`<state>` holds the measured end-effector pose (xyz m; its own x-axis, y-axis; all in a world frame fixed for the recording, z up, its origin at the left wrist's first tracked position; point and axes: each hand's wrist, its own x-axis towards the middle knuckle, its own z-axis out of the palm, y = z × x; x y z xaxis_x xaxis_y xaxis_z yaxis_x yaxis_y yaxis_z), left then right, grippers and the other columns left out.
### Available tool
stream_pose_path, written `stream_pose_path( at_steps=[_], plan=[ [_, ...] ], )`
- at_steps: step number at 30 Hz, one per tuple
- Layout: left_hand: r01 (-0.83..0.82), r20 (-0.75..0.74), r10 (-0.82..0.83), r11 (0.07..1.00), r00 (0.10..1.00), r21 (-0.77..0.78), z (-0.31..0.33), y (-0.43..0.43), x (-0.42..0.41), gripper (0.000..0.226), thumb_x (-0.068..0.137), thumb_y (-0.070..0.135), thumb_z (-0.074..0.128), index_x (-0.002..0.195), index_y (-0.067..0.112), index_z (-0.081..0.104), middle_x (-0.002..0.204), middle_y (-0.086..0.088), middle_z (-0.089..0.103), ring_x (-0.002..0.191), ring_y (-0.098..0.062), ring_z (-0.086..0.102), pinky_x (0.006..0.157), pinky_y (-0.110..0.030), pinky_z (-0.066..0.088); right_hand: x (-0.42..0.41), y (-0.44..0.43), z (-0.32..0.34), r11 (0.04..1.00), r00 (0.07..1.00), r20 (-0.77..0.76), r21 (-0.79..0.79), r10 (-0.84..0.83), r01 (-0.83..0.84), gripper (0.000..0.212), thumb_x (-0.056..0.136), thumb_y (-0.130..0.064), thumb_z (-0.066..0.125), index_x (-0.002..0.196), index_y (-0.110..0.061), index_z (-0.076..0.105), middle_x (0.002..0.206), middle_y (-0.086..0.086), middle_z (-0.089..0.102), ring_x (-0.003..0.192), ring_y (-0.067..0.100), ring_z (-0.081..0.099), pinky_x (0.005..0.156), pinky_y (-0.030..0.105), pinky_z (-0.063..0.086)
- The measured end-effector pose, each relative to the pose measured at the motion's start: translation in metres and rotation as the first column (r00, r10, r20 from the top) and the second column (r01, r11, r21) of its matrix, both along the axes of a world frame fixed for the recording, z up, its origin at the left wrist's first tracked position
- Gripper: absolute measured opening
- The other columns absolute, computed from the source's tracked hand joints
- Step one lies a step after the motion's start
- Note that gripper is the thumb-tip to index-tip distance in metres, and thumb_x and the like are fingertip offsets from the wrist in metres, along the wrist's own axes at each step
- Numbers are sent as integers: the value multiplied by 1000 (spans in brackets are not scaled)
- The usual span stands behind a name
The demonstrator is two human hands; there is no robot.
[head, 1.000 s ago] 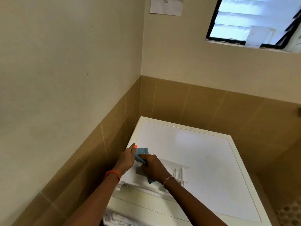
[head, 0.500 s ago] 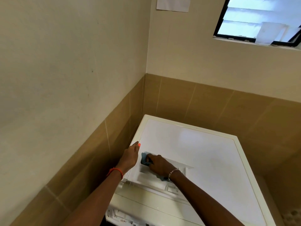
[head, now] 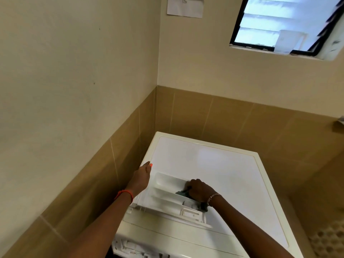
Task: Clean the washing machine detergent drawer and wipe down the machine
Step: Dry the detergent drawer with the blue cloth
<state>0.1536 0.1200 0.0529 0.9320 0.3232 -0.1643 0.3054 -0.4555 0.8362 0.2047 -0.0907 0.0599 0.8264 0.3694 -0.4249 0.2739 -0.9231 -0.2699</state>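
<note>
Rightward goes the right hand (head: 200, 190) since a moment ago, across the detergent drawer (head: 167, 192) lying on top of the washing machine (head: 214, 164). Its fingers bunch a blue cloth (head: 181, 192), probably inside a compartment. Left hand (head: 140, 178) braces the drawer's left edge, fingers hidden.

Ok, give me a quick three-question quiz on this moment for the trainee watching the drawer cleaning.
1. True or false: the detergent drawer lies on top of the washing machine.
2. Which hand presses the blue cloth into the drawer?
A. left hand
B. right hand
C. both
3. Fill in: the left hand steadies the drawer at its ___ end, nearest the side wall.

Key: 1 true; 2 B; 3 left.
</note>
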Motion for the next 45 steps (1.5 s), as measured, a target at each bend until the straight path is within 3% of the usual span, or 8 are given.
stream_pose_path(
  at_steps=[5, 8, 14, 19, 23, 27, 36, 45],
  plan=[
    [-5, 2, 5, 1000, 1000, -12, 2, -1, 0, 45, 102, 27, 27, 139, 7, 40, 134, -14, 52, 126, -28, 48, 108, -39, 37, 10, -1, -8, 978, 989, -50, 151, -136, 142, 35, 89, -18, 41, 112, -3, 62, 115, 16, 62, 101, 27, 59, 87, 32, 48],
    [-5, 6, 5, 1000, 1000, -23, 1, 1, 0, 45, 101, 28, 27, 139, 8, 41, 133, -14, 53, 124, -28, 49, 107, -40, 38, 9, 0, 10, 899, 961, -118, 338, -252, 277, 29, 89, -11, 44, 62, -4, 52, 66, 8, 54, 60, 12, 45, 55, 20, 36],
    [0, -32, 1, 999, 999, 36, -1, 1, 4, 46, 101, 32, 26, 143, 14, 36, 131, -16, 53, 119, -30, 51, 102, -34, 39, 14, -13, 35, 326, 612, -765, 537, -201, 778, 38, 34, 0, 53, 68, -9, 41, 72, 7, 42, 63, 23, 42, 57, 26, 38],
    [78, -204, 0, 925, 979, 373, 18, 1, 8, 55, 99, 44, 23, 147, 20, 20, 148, -14, 19, 135, -32, 22, 110, -43, 26, -3, -13, 70, 140, 551, -833, 551, 42, 823, 10, 75, -11, 62, 74, -2, 65, 77, 13, 63, 62, 25, 62, 57, 27, 52],
    [76, -82, -94, 976, 992, -204, 66, -16, 14, 74, 76, 76, 40, 117, 16, 56, 119, -6, 54, 112, -21, 48, 100, -38, 34, -15, -7, 102, 202, 611, -783, 621, 114, 758, 21, 84, -8, 55, 84, 3, 72, 86, 18, 69, 68, 24, 68, 61, 28, 56],
    [172, -75, -305, 707, 949, -686, 119, -24, 12, 56, 82, 59, 52, 107, 10, 62, 102, -9, 65, 94, -23, 61, 88, -39, 48, -18, -2, 127, 255, 714, -661, 749, 230, 611, 35, 74, 4, 60, 110, 5, 59, 99, 20, 67, 85, 26, 67, 73, 31, 56],
    [448, 341, -308, 747, 888, -491, 166, -9, 12, 14, 77, -2, 67, 88, 5, 65, 78, -4, 70, 71, -11, 67, 61, -20, 53, -23, -31, 176, 591, 891, -413, 772, 187, 234, 39, 78, 13, 62, 116, 5, 60, 107, 15, 68, 96, 25, 66, 89, 34, 53],
    [631, 386, -510, 507, 769, -586, 160, 15, 13, 74, 49, 13, 88, 118, 14, 62, 116, -10, 66, 109, -24, 63, 84, -29, 56, -23, -36, 211, 549, 994, 25, 835, -110, 40, 10, 80, -9, 69, 88, -5, 72, 83, 13, 73, 72, 18, 69, 65, 25, 57]
  ],
)
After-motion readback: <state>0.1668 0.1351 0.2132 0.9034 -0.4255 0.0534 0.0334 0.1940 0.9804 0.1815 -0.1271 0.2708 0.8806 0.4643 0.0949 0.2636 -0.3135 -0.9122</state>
